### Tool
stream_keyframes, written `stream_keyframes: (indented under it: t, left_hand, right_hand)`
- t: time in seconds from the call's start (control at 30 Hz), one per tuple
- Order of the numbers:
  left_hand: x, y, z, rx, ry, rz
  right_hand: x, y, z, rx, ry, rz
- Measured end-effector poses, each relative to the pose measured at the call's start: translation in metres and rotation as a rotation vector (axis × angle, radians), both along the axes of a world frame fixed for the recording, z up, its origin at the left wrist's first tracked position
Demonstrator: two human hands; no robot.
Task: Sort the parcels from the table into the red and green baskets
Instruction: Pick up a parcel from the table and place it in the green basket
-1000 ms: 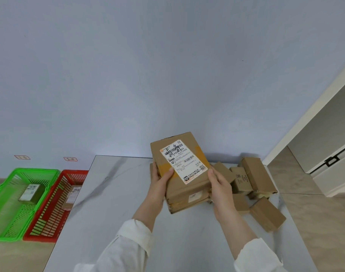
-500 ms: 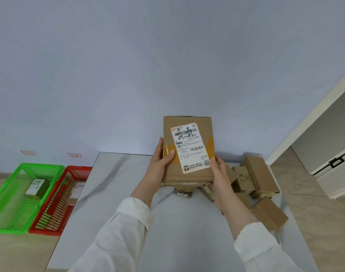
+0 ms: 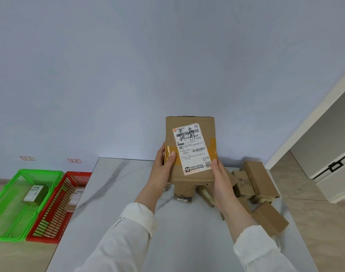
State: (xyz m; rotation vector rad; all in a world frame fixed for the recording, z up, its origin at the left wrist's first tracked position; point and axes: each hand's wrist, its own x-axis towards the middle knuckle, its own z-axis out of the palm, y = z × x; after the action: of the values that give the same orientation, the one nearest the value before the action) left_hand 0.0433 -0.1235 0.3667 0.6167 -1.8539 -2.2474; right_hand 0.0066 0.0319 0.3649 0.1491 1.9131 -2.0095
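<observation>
The marbled surface [image 3: 124, 195] is carrying a pile of boxes [image 3: 255, 178] at its right; a green basket [image 3: 40, 171] and a red basket [image 3: 47, 226] are sitting on the floor [image 3: 12, 256].

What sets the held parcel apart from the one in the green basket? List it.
The held parcel stands upright above the table, gripped by the left hand and right hand; the green-basket parcel lies flat, untouched. The held parcel bears handwritten black marks and orange tape; none is discernible on the green-basket parcel. Both are cardboard with white labels.

I've lifted the labelled brown cardboard parcel [image 3: 190, 152] clear of the heap of brown cardboard boxes [image 3: 254, 181]. It has turned from tilted to upright.
</observation>
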Motion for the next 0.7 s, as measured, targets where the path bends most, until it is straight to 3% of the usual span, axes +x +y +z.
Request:
stream_keyframes:
  t: [0.7]
  left_hand:
    - [-0.009,0.019,0.007,0.019,0.011,-0.06]
  right_hand:
    - [-0.004,0.02,0.008,-0.001,0.023,-0.053]
